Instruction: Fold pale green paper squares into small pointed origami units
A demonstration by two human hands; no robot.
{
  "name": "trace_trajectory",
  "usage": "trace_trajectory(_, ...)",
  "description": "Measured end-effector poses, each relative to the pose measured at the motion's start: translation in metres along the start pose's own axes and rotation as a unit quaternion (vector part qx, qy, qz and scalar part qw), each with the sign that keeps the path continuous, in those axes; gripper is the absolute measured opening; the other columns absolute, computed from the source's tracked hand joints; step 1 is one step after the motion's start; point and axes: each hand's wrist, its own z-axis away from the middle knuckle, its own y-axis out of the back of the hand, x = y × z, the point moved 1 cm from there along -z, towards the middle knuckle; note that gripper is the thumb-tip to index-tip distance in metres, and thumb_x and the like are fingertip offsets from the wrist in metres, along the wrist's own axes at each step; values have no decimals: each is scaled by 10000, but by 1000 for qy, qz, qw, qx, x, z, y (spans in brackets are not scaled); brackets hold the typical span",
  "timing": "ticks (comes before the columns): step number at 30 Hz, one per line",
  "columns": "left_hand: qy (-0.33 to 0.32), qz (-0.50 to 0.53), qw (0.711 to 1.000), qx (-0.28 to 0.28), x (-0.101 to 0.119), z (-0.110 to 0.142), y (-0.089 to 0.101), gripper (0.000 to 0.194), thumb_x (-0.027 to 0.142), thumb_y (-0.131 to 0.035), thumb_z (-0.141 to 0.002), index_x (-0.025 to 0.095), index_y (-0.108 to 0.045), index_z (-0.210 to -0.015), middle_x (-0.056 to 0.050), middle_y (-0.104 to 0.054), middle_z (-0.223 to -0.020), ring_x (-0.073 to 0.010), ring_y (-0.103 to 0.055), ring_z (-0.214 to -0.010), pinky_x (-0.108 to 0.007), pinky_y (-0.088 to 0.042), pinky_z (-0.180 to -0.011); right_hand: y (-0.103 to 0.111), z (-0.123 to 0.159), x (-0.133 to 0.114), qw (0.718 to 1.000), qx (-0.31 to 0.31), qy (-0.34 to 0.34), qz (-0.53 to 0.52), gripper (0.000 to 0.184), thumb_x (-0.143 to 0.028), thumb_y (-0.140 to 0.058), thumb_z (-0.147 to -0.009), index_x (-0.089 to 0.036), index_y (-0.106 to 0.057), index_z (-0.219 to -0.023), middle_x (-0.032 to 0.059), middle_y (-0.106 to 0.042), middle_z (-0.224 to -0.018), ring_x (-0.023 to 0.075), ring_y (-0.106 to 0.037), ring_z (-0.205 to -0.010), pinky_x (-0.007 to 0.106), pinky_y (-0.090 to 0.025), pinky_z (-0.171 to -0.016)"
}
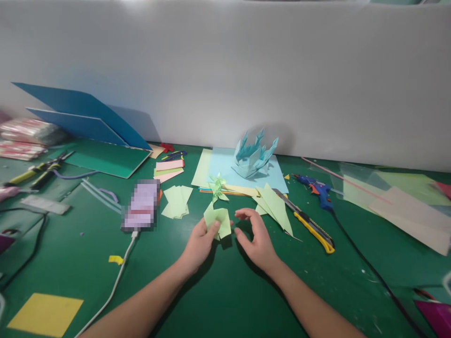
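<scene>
Tabletop of dark green (218,300) stretched beneath everything, with upright blue boards (88,108) standing at its far left. Toward the back middle lay a light blue paper sheet (221,164) on top of other coloured sheets, and on it sat a teal, spiky, crown-shaped piece of folded paper (252,162). Left hand (197,244) had its thumb and fingers clamped on a pale green, creased piece of paper (223,225), held near the middle of the table, the thumb across its front. Right hand (257,239) was just beside that paper, holding nothing, its fingers curved and its thumb apart from them. Right of it lay a yellow-handled utility knife (310,223), then a blue glue gun (319,190). Left of the held paper were fanned pale green paper pieces (177,202); just beyond it was a smaller light green paper flower (218,188).
</scene>
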Motion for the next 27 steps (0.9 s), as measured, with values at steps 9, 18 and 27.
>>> trace_trajectory(9, -1, -16, 999, 46, 0, 1, 0, 326, 416, -704, -619, 148, -663, -799, -21, -674, -736, -173, -579, -694, -279, -448, -675, 0, -4, -5, 992, -82, -47, -82, 123, -275, -490, -863, -213, -551, -777, 34, -598, -809, 185, -558, -803, 320, -460, -747)
trace_trajectory(18, -9, 15, 999, 36, 4, 0, -2, 378, 377, -772, -532, 148, -625, -794, -31, -679, -771, -178, -607, -739, -282, -473, -696, 0, -4, -5, 987, -126, -52, -87, 230, -336, -461, -895, -202, -572, -745, 44, -607, -818, 186, -538, -821, 325, -446, -761)
trace_trajectory(27, 1, 26, 999, 20, 3, 0, -3, 402, 369, -771, -543, 157, -586, -831, -39, -681, -817, -184, -627, -782, -291, -478, -733, -2, -4, -2, 990, -104, -51, -78, 319, -379, -454, -901, -206, -529, -644, 26, -581, -727, 174, -539, -744, 304, -450, -699)
